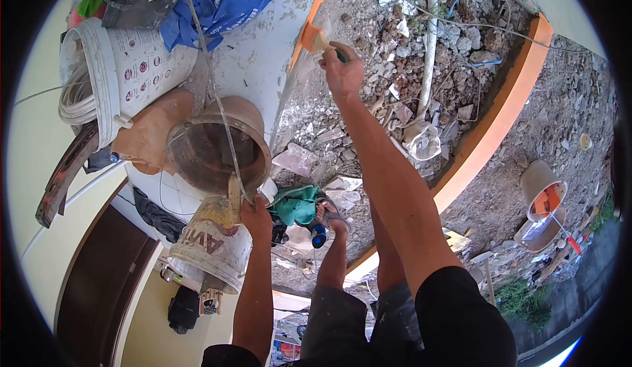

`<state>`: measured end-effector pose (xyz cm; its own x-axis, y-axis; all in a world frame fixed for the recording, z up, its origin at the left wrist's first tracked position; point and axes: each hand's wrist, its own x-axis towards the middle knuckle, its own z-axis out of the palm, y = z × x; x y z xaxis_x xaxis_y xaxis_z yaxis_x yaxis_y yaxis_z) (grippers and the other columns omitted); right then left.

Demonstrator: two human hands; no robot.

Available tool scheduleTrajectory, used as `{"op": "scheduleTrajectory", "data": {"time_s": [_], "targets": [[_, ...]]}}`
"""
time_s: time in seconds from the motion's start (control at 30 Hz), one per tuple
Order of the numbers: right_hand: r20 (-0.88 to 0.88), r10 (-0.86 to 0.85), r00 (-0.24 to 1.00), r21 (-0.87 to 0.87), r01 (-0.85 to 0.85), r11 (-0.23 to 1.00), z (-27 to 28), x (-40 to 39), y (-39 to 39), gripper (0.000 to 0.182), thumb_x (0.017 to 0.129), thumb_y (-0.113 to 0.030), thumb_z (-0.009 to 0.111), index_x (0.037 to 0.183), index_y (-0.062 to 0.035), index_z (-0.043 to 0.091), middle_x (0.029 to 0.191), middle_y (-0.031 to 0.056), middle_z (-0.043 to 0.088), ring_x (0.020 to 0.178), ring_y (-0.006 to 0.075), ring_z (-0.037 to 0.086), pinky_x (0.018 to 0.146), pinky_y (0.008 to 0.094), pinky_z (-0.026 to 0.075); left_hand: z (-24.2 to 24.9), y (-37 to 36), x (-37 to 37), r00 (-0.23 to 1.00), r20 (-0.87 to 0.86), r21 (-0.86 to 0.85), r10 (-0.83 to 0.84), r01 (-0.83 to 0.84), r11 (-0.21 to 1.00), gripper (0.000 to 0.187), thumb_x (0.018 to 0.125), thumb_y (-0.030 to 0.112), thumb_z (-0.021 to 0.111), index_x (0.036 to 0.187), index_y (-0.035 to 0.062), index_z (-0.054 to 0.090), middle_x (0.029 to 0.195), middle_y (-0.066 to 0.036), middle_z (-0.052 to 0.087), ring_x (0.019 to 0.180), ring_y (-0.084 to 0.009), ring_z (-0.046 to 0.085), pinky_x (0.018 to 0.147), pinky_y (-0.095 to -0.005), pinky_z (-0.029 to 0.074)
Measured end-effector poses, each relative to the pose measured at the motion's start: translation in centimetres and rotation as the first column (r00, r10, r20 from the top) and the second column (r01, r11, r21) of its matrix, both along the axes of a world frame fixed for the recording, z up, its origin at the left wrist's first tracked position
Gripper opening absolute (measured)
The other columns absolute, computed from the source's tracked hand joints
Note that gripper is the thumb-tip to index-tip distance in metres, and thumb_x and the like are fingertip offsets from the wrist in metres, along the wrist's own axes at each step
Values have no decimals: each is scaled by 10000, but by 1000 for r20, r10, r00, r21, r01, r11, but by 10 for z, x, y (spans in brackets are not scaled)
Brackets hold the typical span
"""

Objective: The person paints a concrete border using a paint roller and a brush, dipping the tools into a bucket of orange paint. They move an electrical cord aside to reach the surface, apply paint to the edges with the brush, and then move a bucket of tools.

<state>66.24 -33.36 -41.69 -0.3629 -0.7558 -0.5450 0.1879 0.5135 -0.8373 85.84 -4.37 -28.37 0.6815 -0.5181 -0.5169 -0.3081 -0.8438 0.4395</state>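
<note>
My right hand (343,71) grips a paintbrush (318,40) with pale bristles and a dark green handle. The bristle end touches the orange-painted edge (308,32) of the white ledge. Lower left, my left hand (255,214) is closed at the end of a thin grey cable (220,104), which runs down from the top of the view. Beside those fingers are a tan strip (234,199) and a small white piece (268,189). A large dirty bucket (253,120) lies tipped with its mouth showing, next to a paint-stained white bucket (210,242).
Rubble (395,51) and a white pipe (429,51) fill the bed inside a curved orange curb (490,130). A printed white bucket (145,71) with coiled hose and a blue cloth (224,5) lie upper left. A bucket with orange paint (545,192) stands right. Green cloth (295,204) lies near my foot.
</note>
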Motion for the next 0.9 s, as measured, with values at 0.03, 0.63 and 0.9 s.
{"op": "scheduleTrajectory", "data": {"time_s": [0.03,0.63,0.9], "targets": [[-26,46,999,10,-46,999,-2,7,9,289,856,-184,635,1033,32,711,728,148,717,644,189,710,630,309,545,-1,-1,1,1000,-1,1,-4,4,1000,236,947,175,594,899,-52,634,755,-107,700,693,-193,650,714,-347,488],[-115,-102,988,-103,90,991,-27,-10,-35,292,829,-171,631,1001,50,717,763,158,720,642,186,706,609,313,544,1,-3,19,995,97,-18,-33,35,999,235,954,176,601,917,-51,652,802,-114,702,722,-199,639,735,-353,487],[-14,248,969,127,-244,961,-14,34,111,292,862,-201,625,1052,5,706,750,157,717,678,217,718,654,336,554,-3,0,24,997,70,-5,-39,39,999,252,962,188,602,932,-58,644,794,-107,691,722,-186,623,737,-339,483]]}}
